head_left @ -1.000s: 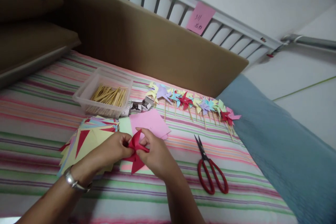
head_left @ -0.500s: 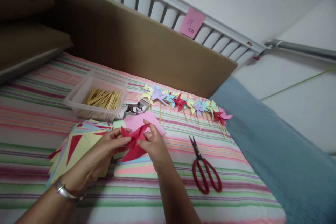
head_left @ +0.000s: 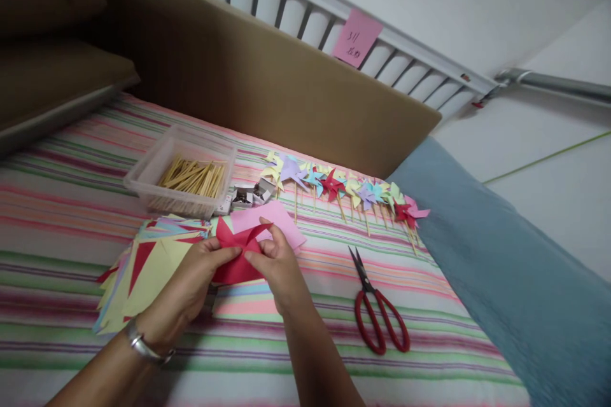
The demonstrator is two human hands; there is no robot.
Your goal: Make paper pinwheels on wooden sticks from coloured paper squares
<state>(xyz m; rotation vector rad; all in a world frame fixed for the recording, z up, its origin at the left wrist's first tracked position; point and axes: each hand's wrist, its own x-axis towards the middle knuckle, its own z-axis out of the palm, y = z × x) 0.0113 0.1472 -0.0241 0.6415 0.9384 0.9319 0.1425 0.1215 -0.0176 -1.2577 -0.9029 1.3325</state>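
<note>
A red paper pinwheel is held up between both hands, some of its points folded toward the middle. My left hand pinches it from the left, the thumb pressed near the centre. From the right, my right hand grips it, with the thumb at the centre and a finger behind a raised point. Below it lie a pink paper sheet and a stack of coloured paper. Beside my left hand spreads a pile of cut paper pieces, mostly pale yellow with some red.
A clear plastic box holds short wooden sticks. Small boxes of dark pins stand beside it. Finished pinwheels on sticks lie in a row. Red-handled scissors rest at right. A brown board stands behind.
The red pinwheel has been turned in my fingers, and both thumbs have come closer together at its centre. The whole view has shifted slightly.
</note>
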